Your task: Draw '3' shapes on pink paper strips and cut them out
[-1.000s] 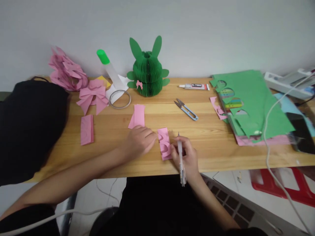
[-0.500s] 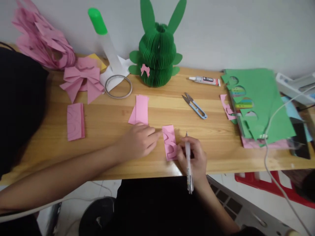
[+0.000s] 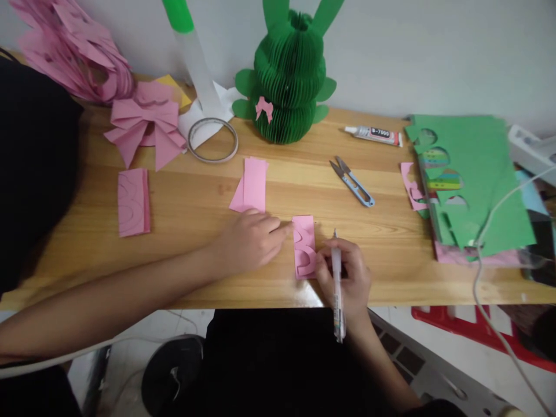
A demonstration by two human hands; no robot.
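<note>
A pink paper strip (image 3: 310, 230) lies upright before me near the table's front edge, with a smaller curved pink cut-out (image 3: 308, 269) on top of it. My left hand (image 3: 254, 240) rests on the table to its left, index finger stretched to the strip's upper left corner, the other fingers loosely bent. In my right hand (image 3: 353, 278) a clear-barrelled pen (image 3: 337, 289) is gripped, tip pointing away from me. That hand's thumb side touches the strip's right edge. Just beyond my left hand are more pink strips (image 3: 255, 185).
Further back stand a green honeycomb-paper rabbit (image 3: 286, 81), a tape ring (image 3: 212, 159) and a pink paper bow (image 3: 147, 124). Thread snips (image 3: 357, 188) and a glue tube (image 3: 377, 135) lie to the right, before green sheets (image 3: 482, 174). A folded pink stack (image 3: 132, 202) with drawn curves sits left.
My view has shifted, so most table items appear a little higher and further right. Both hands keep nearly the same pose around the strip, and the pen stays in my right hand.
</note>
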